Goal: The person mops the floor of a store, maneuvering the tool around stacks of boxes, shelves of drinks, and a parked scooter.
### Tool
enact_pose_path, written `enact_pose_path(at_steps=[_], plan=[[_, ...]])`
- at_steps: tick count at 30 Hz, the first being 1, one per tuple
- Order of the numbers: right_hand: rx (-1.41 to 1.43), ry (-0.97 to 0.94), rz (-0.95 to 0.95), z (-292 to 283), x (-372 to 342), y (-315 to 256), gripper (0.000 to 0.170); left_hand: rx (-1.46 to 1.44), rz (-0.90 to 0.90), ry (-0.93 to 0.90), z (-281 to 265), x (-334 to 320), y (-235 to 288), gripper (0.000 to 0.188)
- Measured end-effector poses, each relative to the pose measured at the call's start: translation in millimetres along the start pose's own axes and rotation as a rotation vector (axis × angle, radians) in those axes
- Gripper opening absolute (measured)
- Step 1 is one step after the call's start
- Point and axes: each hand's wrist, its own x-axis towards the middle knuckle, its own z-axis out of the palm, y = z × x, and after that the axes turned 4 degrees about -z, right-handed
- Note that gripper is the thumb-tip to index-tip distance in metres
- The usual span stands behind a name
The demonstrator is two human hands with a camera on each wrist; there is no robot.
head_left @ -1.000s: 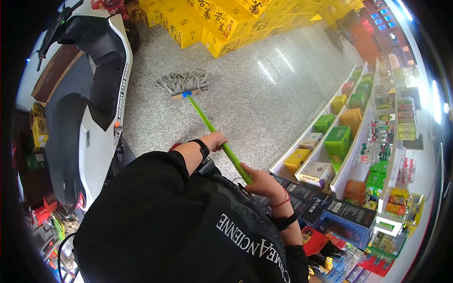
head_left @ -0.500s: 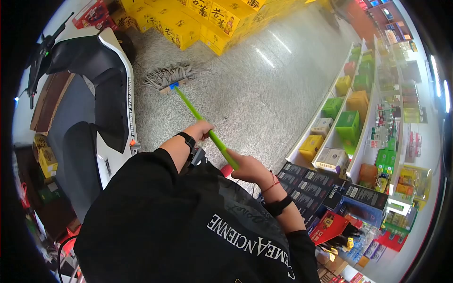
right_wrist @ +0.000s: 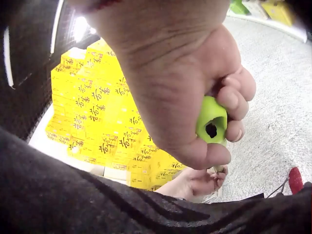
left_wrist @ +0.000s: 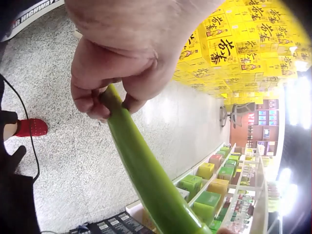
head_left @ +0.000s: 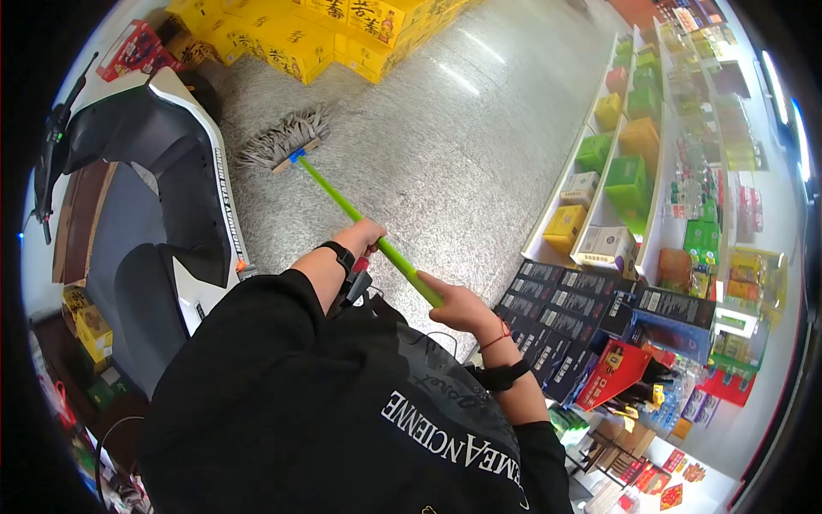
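Observation:
A mop with grey string strands (head_left: 287, 137) lies on the speckled floor in the head view, its wooden bar joined by a blue piece to a bright green handle (head_left: 347, 208). Farther down the handle, my left hand (head_left: 361, 237) grips it with curled fingers. In the left wrist view those fingers (left_wrist: 92, 105) wrap around the green tube. My right hand (head_left: 462, 307) holds the handle near its upper end, close to my body. The hollow handle end (right_wrist: 212, 122) pokes out between thumb and fingers in the right wrist view.
A white and black scooter (head_left: 201, 111) stands left of the mop. Yellow cartons (head_left: 282, 47) are stacked beyond it. Shelves (head_left: 591, 141) with boxed goods run along the right, with dark boxes (head_left: 548, 308) near my right arm. A red shoe (left_wrist: 33, 127) shows below.
The mop head has swung left toward the scooter and its bar has turned to a steeper slant. Both hands keep their hold on the handle. The head view has shifted too.

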Motion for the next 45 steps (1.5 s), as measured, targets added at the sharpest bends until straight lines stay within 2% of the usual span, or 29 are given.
enact_pose_path(at_steps=[3,8,9,14,17,18,20,21,24,25,28,30,32,37,39,42,43,45], plan=[[0.059,0.067,0.02,15,-22,20,0.07,-0.035,0.059,0.003,23,-3,-12,0.024],[0.245,0.159,0.09,51,-76,73,0.066,0.159,0.016,0.002,89,-32,-32,0.024],[0.275,0.172,0.102,57,-93,77,0.065,0.148,0.024,-0.034,103,0,-55,0.023],[0.262,0.184,0.18,114,-173,113,0.062,0.211,0.014,-0.088,181,-14,-117,0.023],[0.333,0.266,0.2,160,-218,135,0.062,0.245,0.069,-0.175,221,1,-173,0.024],[0.34,0.269,0.199,177,-231,145,0.062,0.252,0.067,-0.173,232,-7,-183,0.024],[0.352,0.321,0.203,210,-255,163,0.067,0.505,0.133,-0.288,251,-40,-194,0.025],[0.382,0.301,0.218,216,-271,169,0.067,0.539,0.133,-0.314,265,-56,-199,0.027],[0.464,0.318,0.274,233,-308,159,0.068,0.7,0.201,-0.341,289,-94,-211,0.029],[0.491,0.33,0.27,243,-313,167,0.068,0.646,0.22,-0.423,295,-80,-224,0.03],[0.488,0.42,0.212,257,-330,178,0.068,0.655,0.125,-0.403,322,-59,-244,0.031],[0.531,0.421,0.218,259,-331,179,0.067,0.639,0.112,-0.371,327,-55,-247,0.031],[0.571,0.416,0.218,256,-329,182,0.067,0.61,0.114,-0.422,324,-56,-243,0.033],[0.553,0.37,0.213,236,-316,191,0.068,0.482,0.093,-0.304,328,-41,-239,0.032],[0.51,0.376,0.183,228,-303,200,0.067,0.326,0.121,-0.277,324,-32,-234,0.031],[0.435,0.368,0.142,203,-280,220,0.065,0.309,0.165,-0.205,324,-27,-203,0.028],[0.401,0.359,0.127,193,-273,226,0.065,0.308,0.162,-0.259,322,-34,-186,0.025],[0.419,0.35,0.126,172,-263,233,0.064,0.31,0.142,-0.214,322,-19,-167,0.024]])
